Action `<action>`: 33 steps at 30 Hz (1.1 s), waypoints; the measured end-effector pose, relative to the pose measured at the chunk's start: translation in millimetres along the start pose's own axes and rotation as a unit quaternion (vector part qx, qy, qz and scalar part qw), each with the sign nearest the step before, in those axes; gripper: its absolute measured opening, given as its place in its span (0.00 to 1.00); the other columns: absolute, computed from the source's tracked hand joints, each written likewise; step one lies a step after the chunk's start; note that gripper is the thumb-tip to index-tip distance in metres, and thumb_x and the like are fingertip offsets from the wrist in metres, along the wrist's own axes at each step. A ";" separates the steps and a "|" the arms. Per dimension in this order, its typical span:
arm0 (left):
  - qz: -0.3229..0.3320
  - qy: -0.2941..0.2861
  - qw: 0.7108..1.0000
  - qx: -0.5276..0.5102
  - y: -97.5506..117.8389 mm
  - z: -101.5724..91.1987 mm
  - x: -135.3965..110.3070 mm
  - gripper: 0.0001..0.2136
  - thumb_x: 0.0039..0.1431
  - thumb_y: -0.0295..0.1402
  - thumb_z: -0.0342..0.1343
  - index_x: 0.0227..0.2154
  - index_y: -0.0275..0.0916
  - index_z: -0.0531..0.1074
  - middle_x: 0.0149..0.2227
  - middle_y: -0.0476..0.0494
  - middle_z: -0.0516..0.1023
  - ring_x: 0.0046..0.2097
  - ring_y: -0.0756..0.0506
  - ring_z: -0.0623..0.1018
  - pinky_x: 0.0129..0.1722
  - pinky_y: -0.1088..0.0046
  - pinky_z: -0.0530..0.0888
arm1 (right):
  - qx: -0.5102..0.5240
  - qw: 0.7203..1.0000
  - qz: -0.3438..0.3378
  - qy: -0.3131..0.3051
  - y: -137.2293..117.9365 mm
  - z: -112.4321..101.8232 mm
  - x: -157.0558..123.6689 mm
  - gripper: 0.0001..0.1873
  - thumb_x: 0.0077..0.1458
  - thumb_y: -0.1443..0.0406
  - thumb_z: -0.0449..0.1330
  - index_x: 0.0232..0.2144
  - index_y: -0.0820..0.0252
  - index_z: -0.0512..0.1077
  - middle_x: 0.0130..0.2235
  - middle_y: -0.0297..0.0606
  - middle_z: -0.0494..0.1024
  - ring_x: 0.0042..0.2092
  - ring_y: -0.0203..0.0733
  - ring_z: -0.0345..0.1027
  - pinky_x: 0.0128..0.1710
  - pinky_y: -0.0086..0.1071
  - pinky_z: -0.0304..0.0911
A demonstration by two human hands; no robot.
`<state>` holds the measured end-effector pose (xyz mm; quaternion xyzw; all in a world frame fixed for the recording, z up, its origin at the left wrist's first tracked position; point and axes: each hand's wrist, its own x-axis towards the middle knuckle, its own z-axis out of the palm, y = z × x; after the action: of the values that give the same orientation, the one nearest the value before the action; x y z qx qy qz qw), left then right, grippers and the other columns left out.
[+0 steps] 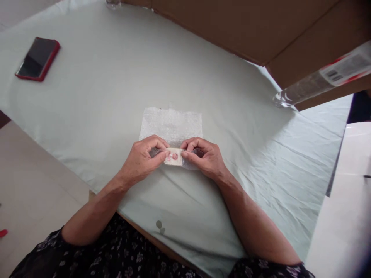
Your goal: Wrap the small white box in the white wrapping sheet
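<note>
A small white object with a red print (174, 157) lies at the near edge of a sheet of bubble wrap (171, 124) on the pale green tablecloth (116, 96). My left hand (143, 158) pinches its left end between thumb and fingers. My right hand (204, 156) pinches its right end, together with the edge of the bubble wrap. Both hands rest on the cloth, fingers curled closed around the object. Most of the object is hidden by my fingers.
A phone in a red case (37, 58) lies at the far left of the table. A large cardboard box (261, 27) stands at the back right, with a clear plastic roll (319, 79) leaning out of it. A glass base (113, 4) shows at the far edge.
</note>
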<state>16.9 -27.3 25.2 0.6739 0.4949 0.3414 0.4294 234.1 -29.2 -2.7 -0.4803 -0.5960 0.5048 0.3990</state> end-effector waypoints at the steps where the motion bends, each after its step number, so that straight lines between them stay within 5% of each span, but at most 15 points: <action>1: -0.001 -0.001 1.000 -0.002 -0.2 0.2 0.1 0.06 0.59 0.31 0.60 0.26 0.40 0.74 0.36 0.46 0.82 0.38 0.47 0.79 0.34 0.73 0.72 | -0.001 1.000 0.002 0.002 -0.6 0.0 -0.2 0.16 0.53 0.54 0.69 0.24 0.55 0.68 0.35 0.36 0.80 0.32 0.37 0.69 0.31 0.33 0.63; 11: -0.010 -0.010 1.000 -0.018 0.1 0.4 1.9 0.05 0.58 0.29 0.60 0.27 0.39 0.73 0.34 0.48 0.80 0.36 0.49 0.77 0.34 0.73 0.70 | -0.004 1.000 0.013 0.010 4.4 -2.6 1.5 0.11 0.53 0.58 0.68 0.27 0.54 0.71 0.34 0.35 0.81 0.33 0.39 0.72 0.32 0.34 0.65; 14: -0.012 -0.011 1.000 -0.019 0.2 0.3 1.3 0.05 0.57 0.26 0.60 0.26 0.39 0.73 0.34 0.49 0.80 0.36 0.50 0.77 0.35 0.73 0.69 | -0.078 0.995 -0.017 0.058 -4.6 -4.4 -0.9 0.05 0.56 0.61 0.65 0.32 0.53 0.73 0.37 0.36 0.81 0.38 0.42 0.74 0.37 0.38 0.69; 18: -0.011 -0.013 1.000 -0.013 0.2 -0.3 1.1 0.06 0.57 0.26 0.59 0.25 0.39 0.73 0.34 0.49 0.80 0.36 0.49 0.77 0.37 0.73 0.69 | -0.250 0.949 -0.155 0.117 -29.8 -2.6 -11.5 0.04 0.60 0.66 0.62 0.36 0.49 0.75 0.41 0.37 0.82 0.45 0.47 0.75 0.47 0.45 0.68; 22: 0.012 -0.014 1.000 -0.001 -2.1 0.2 3.2 0.05 0.57 0.29 0.59 0.26 0.39 0.72 0.33 0.48 0.80 0.36 0.49 0.76 0.36 0.72 0.70 | -0.359 0.897 -0.259 -0.003 -42.4 10.6 -21.8 0.09 0.62 0.68 0.60 0.41 0.48 0.76 0.43 0.37 0.83 0.43 0.47 0.75 0.44 0.44 0.65; 27: 0.000 -0.030 1.000 0.007 -4.7 -7.6 1.3 0.04 0.57 0.34 0.59 0.33 0.39 0.74 0.37 0.46 0.80 0.39 0.47 0.78 0.39 0.71 0.73 | -0.488 0.821 -0.292 -0.041 -36.8 25.5 -24.1 0.09 0.66 0.69 0.55 0.42 0.54 0.75 0.44 0.39 0.83 0.44 0.46 0.72 0.45 0.41 0.61; 31: -0.016 -0.020 0.998 0.052 -3.0 -25.8 -13.0 0.23 0.55 0.36 0.60 0.54 0.39 0.70 0.48 0.41 0.78 0.50 0.43 0.77 0.51 0.66 0.74 | -0.527 0.795 -0.298 -0.037 -36.3 27.7 -24.3 0.09 0.65 0.69 0.56 0.44 0.57 0.74 0.45 0.39 0.82 0.44 0.45 0.68 0.46 0.39 0.58; 33: -0.040 -0.015 0.996 0.083 -3.0 -32.8 -21.3 0.26 0.55 0.37 0.60 0.57 0.40 0.69 0.46 0.43 0.78 0.46 0.44 0.77 0.47 0.67 0.74 | -0.540 0.789 -0.291 -0.042 -37.0 28.6 -24.6 0.10 0.64 0.69 0.56 0.46 0.57 0.73 0.44 0.38 0.81 0.44 0.45 0.66 0.46 0.39 0.56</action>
<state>-19.1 -39.5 34.8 0.6918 0.5416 0.2712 0.3931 205.8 -60.5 29.0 -0.3991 -0.8994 -0.0195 0.1772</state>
